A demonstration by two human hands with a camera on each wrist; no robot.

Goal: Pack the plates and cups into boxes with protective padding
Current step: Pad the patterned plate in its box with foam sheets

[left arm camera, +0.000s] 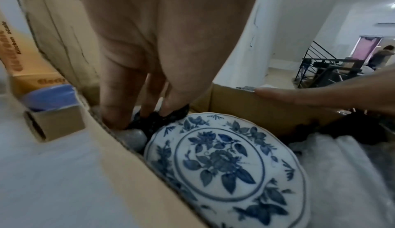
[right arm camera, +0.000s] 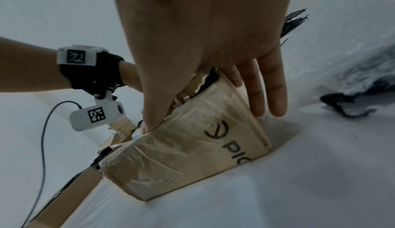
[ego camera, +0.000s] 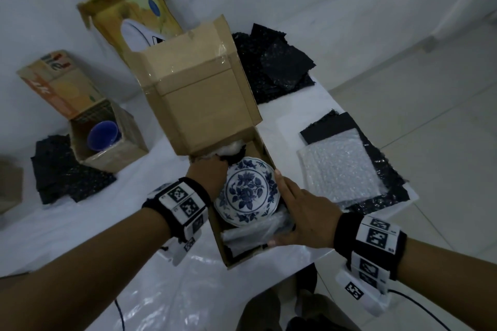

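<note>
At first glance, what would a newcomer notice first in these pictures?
The blue-and-white floral plate draws the eye first; it lies in the open cardboard box at the table's centre, with clear bubble wrap beside it. The left hand pinches dark padding at the plate's far edge, while the right hand steadies the box wall. A blue cup sits in a smaller box to the left.

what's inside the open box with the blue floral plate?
Plate lies face up on clear bubble wrap. Left hand tucks black padding at the far end. Anything beneath the plate is hidden.
</note>
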